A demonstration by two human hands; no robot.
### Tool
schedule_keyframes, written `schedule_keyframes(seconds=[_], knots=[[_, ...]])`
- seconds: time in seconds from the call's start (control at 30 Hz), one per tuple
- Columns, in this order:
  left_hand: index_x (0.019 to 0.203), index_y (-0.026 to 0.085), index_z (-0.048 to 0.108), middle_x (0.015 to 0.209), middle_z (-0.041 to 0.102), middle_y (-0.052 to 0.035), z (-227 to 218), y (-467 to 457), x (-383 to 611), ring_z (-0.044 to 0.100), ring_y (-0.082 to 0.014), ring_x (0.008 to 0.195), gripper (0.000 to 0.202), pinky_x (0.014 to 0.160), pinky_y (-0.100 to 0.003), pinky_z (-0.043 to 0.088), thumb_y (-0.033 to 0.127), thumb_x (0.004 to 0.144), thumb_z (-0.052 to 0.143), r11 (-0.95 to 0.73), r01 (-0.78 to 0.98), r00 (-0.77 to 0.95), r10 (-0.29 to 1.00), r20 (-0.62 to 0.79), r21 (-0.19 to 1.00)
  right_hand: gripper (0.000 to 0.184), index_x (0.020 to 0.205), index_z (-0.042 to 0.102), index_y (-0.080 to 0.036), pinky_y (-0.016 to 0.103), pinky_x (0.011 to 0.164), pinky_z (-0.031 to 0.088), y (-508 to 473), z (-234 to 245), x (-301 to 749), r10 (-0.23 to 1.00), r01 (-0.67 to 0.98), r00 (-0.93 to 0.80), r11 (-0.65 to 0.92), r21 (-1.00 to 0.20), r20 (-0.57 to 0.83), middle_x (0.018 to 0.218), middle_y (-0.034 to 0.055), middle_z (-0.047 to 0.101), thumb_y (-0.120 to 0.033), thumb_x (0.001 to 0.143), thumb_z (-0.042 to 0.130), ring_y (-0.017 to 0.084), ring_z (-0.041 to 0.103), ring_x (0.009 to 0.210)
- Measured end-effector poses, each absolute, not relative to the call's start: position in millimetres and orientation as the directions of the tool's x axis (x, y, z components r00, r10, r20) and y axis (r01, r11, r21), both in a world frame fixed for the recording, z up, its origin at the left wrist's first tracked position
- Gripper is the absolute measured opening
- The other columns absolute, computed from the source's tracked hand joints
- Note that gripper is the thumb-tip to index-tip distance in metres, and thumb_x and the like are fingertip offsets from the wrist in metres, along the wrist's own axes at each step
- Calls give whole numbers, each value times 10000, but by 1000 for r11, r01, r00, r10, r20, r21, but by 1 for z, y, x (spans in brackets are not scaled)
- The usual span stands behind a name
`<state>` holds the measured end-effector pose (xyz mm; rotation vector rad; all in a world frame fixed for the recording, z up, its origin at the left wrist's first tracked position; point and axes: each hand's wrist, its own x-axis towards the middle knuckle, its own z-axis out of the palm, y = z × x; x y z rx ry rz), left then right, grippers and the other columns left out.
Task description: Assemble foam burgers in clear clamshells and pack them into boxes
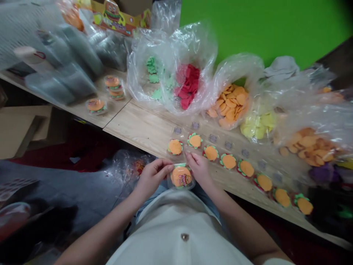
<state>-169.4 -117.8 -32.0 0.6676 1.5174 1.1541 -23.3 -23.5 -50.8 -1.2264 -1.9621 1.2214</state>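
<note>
A long pale wooden bench carries clear plastic bags of felt discs and a row of orange felt burgers. Just off its edge, the left hand and right hand grip a round clear plastic tub between curled fingers, which hide part of its rim.

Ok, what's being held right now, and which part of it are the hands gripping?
The left hand and right hand hold a small round clear plastic case, pinching it by its far rim, with the fingertips on either side.
</note>
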Motion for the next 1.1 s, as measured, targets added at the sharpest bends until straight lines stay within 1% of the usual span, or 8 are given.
schedule_keyframes(seconds=[0.1, 0.2, 0.33, 0.43, 0.57, 0.83, 1.0, 1.1], knots=[[766, 165, 698, 672, 624, -15, -28, -109, -165, 490, -109, 568, 178, 535, -202, 403, 314, 675, 664, 338, -151, -295, 882, -369, 929, 403, 542, 359, -190, 235, 483, 237, -24, -48, -15, 915, 448, -403, 223, -866, 26, 492, -59, 314, -416, 872, 410, 88, 320, 485], [726, 163, 704, 625, 606, -5, -24, -101, -162, 465, -98, 538, 159, 523, -196, 381, 307, 673, 665, 344, -197, -272, 881, -388, 918, 412, 538, 333, -190, 231, 473, 226, -24, -47, -10, 934, 445, -355, 206, -872, 40, 488, -64, 290, -418, 875, 400, 81, 306, 479], [837, 161, 706, 681, 620, -8, -22, -100, -153, 479, -89, 570, 222, 537, -185, 374, 336, 729, 623, 364, -273, -203, 883, -424, 890, 412, 543, 322, -194, 223, 465, 233, -23, -47, -5, 965, 398, -259, 140, -906, 35, 490, -67, 278, -432, 870, 400, 78, 298, 479], [917, 180, 682, 768, 632, -4, -22, -101, -144, 525, -91, 664, 290, 627, -181, 413, 291, 651, 715, 334, -423, -205, 870, -448, 842, 400, 543, 319, -195, 229, 472, 231, -24, -45, -3, 974, 410, -198, 182, -894, 107, 489, -67, 286, -398, 876, 406, 78, 297, 474], [786, 154, 670, 786, 636, -18, -22, -101, -135, 558, -101, 699, 252, 674, -202, 438, 259, 580, 769, 318, -628, -210, 810, -548, 711, 373, 549, 318, -195, 235, 489, 240, -31, -39, 0, 953, 451, -196, 298, -841, 233, 490, -68, 289, -324, 889, 401, 80, 289, 468], [755, 164, 681, 781, 654, -25, -18, -104, -132, 551, -127, 738, 165, 693, -214, 437, 295, 657, 704, 217, -472, -358, 838, -411, 854, 331, 580, 349, -198, 240, 514, 268, -46, -31, 0, 949, 453, -185, 314, -834, 257, 527, -49, 352, -284, 897, 382, 93, 341, 501], [763, 169, 646, 775, 631, -11, -18, -98, -133, 542, -114, 708, 173, 656, -197, 429, 317, 680, 682, 235, -453, -367, 830, -420, 860, 393, 553, 326, -202, 236, 472, 248, -23, -31, -6, 965, 400, -220, 223, -889, 142, 479, -59, 319, -395, 893, 369, 87, 326, 461], [823, 183, 634, 892, 631, -20, -16, -96, -139, 559, -130, 825, 171, 717, -196, 430, 313, 715, 658, 247, -413, -270, 886, -377, 877, 423, 530, 330, -197, 229, 468, 246, -7, -24, -11, 954, 405, -279, 221, -887, 111, 466, -64, 290, -432, 878, 379, 81, 317, 451]])
